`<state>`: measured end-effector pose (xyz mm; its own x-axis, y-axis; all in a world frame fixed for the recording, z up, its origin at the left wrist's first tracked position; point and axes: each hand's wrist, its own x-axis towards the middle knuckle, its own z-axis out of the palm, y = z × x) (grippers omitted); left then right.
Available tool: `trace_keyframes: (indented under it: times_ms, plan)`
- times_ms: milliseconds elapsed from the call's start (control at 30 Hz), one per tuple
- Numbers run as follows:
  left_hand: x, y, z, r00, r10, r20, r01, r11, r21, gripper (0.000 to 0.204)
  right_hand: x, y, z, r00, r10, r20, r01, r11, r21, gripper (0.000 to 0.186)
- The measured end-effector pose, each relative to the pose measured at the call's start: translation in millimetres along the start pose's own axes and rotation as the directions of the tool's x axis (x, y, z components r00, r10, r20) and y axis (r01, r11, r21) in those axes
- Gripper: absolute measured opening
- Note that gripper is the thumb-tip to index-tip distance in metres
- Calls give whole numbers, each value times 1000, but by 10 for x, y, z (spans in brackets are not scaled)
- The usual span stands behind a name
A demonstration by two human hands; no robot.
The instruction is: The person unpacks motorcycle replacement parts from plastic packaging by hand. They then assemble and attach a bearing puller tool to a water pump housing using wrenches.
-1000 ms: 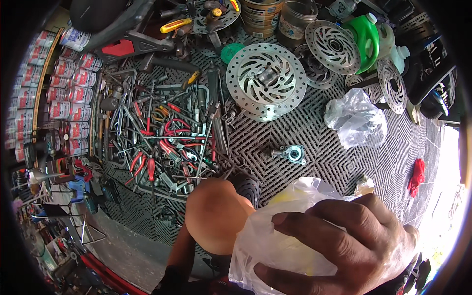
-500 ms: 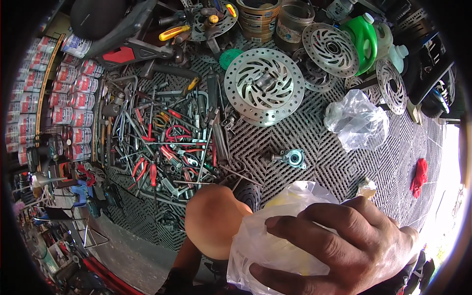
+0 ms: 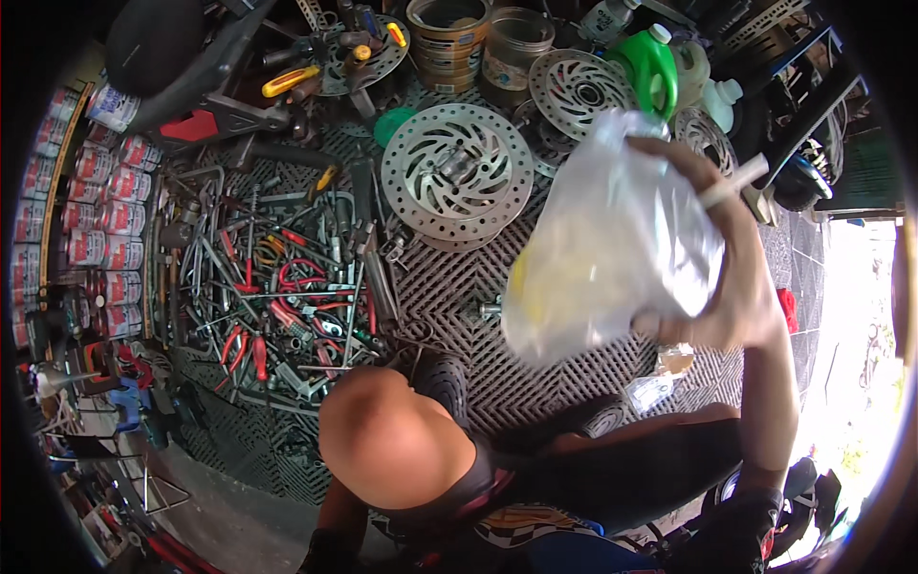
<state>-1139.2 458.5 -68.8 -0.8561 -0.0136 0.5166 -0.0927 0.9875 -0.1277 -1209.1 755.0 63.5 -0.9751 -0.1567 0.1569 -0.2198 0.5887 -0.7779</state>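
My right hand (image 3: 732, 287) is raised over the mat, its fingers curled round a clear plastic bag (image 3: 612, 249). Something yellow shows through the bag's lower left side; what it is I cannot make out. A pale, narrow tube (image 3: 736, 180) sticks out beside the knuckles. Below the bag's left edge, the end of a small metal part (image 3: 490, 311) shows; the rest is covered. My left forearm (image 3: 342, 517) comes up behind my bare knee (image 3: 392, 435), and the left hand is out of sight.
Wrenches, pliers and screwdrivers heap up on the left (image 3: 287, 297). A large brake disc (image 3: 457, 172) lies ahead, another disc (image 3: 583, 91) beyond it. Green jug (image 3: 650, 67) and tubs (image 3: 445, 48) stand at the back. Stacked cans (image 3: 124, 220) line the far left. A small clear packet (image 3: 650, 390) lies right.
My right hand has lifted the plastic bag up and away from my lap, over the mat. The bag now covers most of the small metal part. The whole view has shifted slightly.
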Motion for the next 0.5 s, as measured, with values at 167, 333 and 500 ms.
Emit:
trace_keyframes:
  times_ms: [167,333,500]
  plan:
    - [-92,214,46,870,-452,198,481,687,-544,23,56,20,-119,898,390,-206,-332,905,264,105]
    - [-28,295,79,897,-431,95,403,713,-574,15,-33,22,-64,965,234,-119,-226,971,82,100]
    - [-9,101,-26,990,-90,110,137,796,-589,17,-120,-152,159,999,-41,4,41,996,-81,99]
